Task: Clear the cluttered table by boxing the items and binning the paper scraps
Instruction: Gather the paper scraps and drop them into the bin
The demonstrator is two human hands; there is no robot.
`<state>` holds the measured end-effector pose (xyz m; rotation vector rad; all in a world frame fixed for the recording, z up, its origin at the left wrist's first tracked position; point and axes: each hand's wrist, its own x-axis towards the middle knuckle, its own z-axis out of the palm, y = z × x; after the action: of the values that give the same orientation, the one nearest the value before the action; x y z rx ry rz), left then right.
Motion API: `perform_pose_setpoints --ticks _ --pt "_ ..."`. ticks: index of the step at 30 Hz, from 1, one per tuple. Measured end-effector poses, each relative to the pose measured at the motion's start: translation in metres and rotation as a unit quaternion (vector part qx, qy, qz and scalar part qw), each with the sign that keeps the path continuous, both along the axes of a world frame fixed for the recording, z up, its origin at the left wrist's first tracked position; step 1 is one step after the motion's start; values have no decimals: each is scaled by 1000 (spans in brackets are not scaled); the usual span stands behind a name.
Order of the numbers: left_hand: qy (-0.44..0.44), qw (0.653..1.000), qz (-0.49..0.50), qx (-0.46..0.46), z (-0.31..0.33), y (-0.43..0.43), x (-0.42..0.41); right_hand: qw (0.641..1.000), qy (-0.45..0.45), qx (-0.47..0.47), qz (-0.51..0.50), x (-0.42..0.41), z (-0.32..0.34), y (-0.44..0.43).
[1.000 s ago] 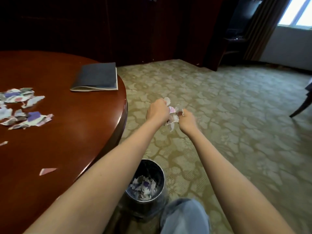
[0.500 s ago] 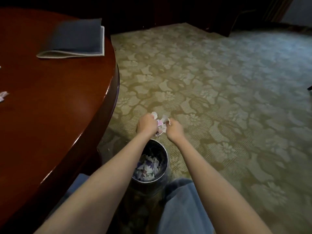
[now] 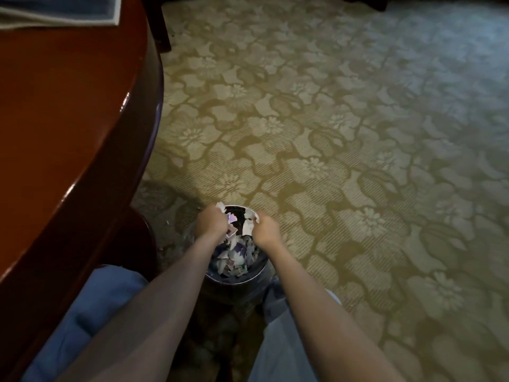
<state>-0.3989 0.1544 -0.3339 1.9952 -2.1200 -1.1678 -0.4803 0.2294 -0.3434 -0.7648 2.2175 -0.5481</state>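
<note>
Over the bin (image 3: 237,274) on the carpet, beside the tabletop (image 3: 68,119): left hand (image 3: 210,223) and right hand (image 3: 265,230) each curled round a clump of paper scraps (image 3: 248,226). Scraps likely light, limp, prone to flutter; best bunched in the fist, let go low inside the rim.

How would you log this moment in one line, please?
left hand: grips paper scraps | right hand: grips paper scraps | both: over bin | bin: part-filled
</note>
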Motion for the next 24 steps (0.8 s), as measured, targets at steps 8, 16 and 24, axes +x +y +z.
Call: perform_pose_setpoints --ticks 8,16,24 --pt "-47 999 -8 -13 -24 -4 0 999 -2 32 23 7 -29 -15" --pt "-24 999 42 26 -49 -9 -3 996 -49 68 17 2 -46 -23" --pt "20 991 89 100 -55 -10 -6 991 -105 84 6 0 -58 -21"
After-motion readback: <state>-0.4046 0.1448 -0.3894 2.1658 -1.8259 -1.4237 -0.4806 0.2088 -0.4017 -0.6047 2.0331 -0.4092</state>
